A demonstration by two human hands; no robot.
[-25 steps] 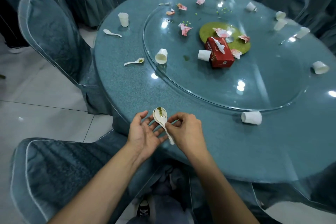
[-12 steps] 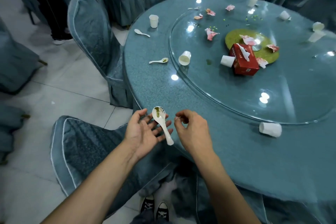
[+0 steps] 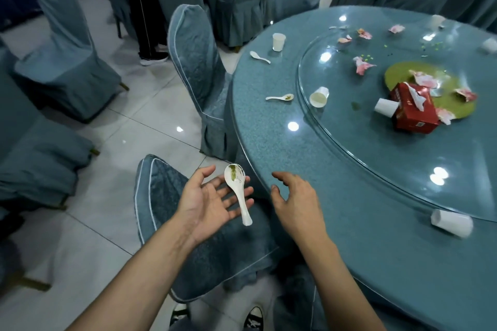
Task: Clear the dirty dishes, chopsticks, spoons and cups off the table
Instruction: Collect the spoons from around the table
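Stacked white spoons [image 3: 237, 187] with green smears lie across the straight fingers of my left hand [image 3: 209, 201], palm up, just off the table edge. My right hand [image 3: 295, 200] hovers beside them over the edge of the round teal table [image 3: 269, 137], fingers loosely curled and holding nothing. On the table lie a dirty spoon [image 3: 280, 98] and a clean-looking spoon [image 3: 259, 57]. An upright paper cup [image 3: 278, 41] stands at the far edge. Tipped cups lie on the glass turntable [image 3: 319, 96], by the tissue box [image 3: 386, 107] and at the near right [image 3: 451, 223].
A red tissue box [image 3: 412, 113] and pink napkin scraps [image 3: 362, 65] sit on the glass turntable [image 3: 376, 158]. Covered chairs stand close: one below my hands [image 3: 193, 250], one at the table's left [image 3: 196, 67]. A person's legs [image 3: 148, 21] stand behind.
My right hand has let go of the spoon handle and opened, moving slightly right. The view has swung left, and the spoons now rest on my left fingers alone.
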